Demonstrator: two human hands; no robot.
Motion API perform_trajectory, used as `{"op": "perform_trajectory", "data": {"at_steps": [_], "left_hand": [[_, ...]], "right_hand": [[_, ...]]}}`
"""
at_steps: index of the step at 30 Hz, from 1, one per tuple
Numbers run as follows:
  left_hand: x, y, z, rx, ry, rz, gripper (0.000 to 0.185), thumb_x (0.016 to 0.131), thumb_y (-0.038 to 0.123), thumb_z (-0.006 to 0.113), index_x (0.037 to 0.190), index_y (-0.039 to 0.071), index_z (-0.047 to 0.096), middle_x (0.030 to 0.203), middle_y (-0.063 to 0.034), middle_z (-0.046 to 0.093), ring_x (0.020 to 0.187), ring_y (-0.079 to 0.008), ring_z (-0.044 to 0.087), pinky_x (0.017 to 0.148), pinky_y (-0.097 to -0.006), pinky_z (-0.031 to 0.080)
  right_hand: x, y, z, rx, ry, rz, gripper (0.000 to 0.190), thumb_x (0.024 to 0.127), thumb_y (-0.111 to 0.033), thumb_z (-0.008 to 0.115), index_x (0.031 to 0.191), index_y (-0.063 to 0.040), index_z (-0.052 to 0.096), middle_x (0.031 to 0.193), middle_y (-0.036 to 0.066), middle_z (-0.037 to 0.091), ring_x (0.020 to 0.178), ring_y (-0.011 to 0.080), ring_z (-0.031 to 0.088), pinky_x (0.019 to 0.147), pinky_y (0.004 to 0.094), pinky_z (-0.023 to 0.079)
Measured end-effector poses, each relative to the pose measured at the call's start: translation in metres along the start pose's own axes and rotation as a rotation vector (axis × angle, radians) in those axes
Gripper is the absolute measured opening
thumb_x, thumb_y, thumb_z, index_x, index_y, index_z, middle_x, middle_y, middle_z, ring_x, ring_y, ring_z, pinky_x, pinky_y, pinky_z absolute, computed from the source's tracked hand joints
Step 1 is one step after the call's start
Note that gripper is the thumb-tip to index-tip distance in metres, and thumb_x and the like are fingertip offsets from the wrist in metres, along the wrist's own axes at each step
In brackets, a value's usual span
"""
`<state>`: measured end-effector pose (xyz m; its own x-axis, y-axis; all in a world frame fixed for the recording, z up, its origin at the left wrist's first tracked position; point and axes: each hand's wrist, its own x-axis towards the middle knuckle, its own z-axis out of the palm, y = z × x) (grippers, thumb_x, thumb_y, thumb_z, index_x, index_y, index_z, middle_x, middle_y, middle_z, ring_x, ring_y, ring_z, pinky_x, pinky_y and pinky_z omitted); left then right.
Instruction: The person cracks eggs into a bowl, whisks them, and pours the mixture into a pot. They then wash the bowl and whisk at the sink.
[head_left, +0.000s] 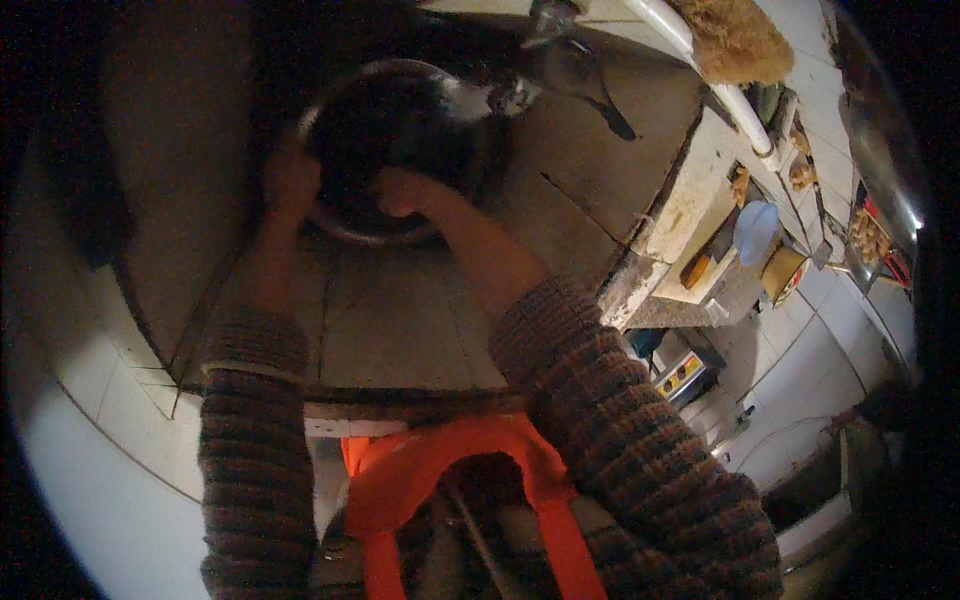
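Note:
A large round pan or basin with a pale metal rim (375, 240) rests in deep shadow on a tiled surface. At its left side my left hand (294, 184) is closed on the rim. Inside the basin, over its dark interior, lies my right hand (403, 196) with curled fingers; whether it holds something is too dark to tell. What the basin contains cannot be made out. Above right of it, near a light patch on the rim, a dark-handled utensil (600, 101) lies on the tiles.
To the right, beyond a raised tiled edge (667, 217), are a knife with an orange-brown handle (697, 270), a light blue plastic item (755, 231), a roll of tape (784, 276) and pieces of ginger (802, 176). A white pipe (739, 116) runs at the upper right beside a brown fluffy thing (739, 37).

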<state>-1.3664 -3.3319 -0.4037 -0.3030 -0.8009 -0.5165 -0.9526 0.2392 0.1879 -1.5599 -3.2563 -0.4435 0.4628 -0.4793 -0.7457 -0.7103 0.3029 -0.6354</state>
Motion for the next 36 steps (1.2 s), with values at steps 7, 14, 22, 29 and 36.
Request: {"op": "perform_trajectory", "data": {"at_steps": [7,14,22,29,36], "left_hand": [[-0.007,0.016,-0.019,-0.094,0.353,0.156,0.053,0.08,0.027,0.063,0.125,0.002,0.052,0.121,-0.0252,0.054,0.104,-0.0414,0.057,0.088,-0.0494,0.048],[-0.078,0.052,0.026,0.302,-0.311,0.845,0.042,0.08,0.028,0.061,0.114,0.003,0.058,0.099,-0.0168,0.063,0.087,-0.0315,0.064,0.069,-0.0482,0.051],[-0.063,0.115,-0.035,-0.007,0.208,0.563,0.013,0.083,0.017,0.055,0.086,0.007,0.062,0.073,-0.0135,0.064,0.065,-0.0338,0.063,0.059,-0.0474,0.051],[0.027,0.118,-0.065,0.001,0.494,0.49,0.027,0.086,0.023,0.052,0.095,-0.002,0.062,0.09,-0.0234,0.063,0.087,-0.0363,0.062,0.076,-0.0475,0.049],[-0.031,0.103,-0.102,-1.22,0.148,-0.321,0.065,0.088,0.049,0.056,0.106,-0.013,0.058,0.103,-0.0264,0.061,0.096,-0.0307,0.06,0.083,-0.0411,0.047]], "right_hand": [[-0.163,-0.084,-0.04,-0.164,0.473,0.197,0.041,0.077,-0.015,0.057,0.117,-0.002,0.054,0.098,0.02,0.063,0.088,0.0356,0.063,0.076,0.0474,0.053],[-0.259,-0.111,-0.034,0.178,0.524,0.074,0.051,0.076,-0.005,0.053,0.127,-0.001,0.049,0.113,0.025,0.056,0.104,0.0421,0.055,0.092,0.045,0.045],[-0.342,-0.104,-0.021,0.449,0.666,0.003,0.052,0.074,0.002,0.049,0.126,-0.003,0.052,0.114,0.02,0.059,0.106,0.0296,0.059,0.093,0.033,0.043],[-0.365,-0.109,-0.014,0.521,0.777,-0.026,0.052,0.074,0.004,0.048,0.126,-0.004,0.053,0.109,0.012,0.061,0.102,0.0182,0.057,0.089,0.0279,0.043],[-0.379,-0.113,-0.046,0.533,1.026,-0.067,0.05,0.077,0.003,0.051,0.126,-0.004,0.054,0.105,0.006,0.062,0.097,0.0121,0.057,0.087,0.0262,0.045]]}}
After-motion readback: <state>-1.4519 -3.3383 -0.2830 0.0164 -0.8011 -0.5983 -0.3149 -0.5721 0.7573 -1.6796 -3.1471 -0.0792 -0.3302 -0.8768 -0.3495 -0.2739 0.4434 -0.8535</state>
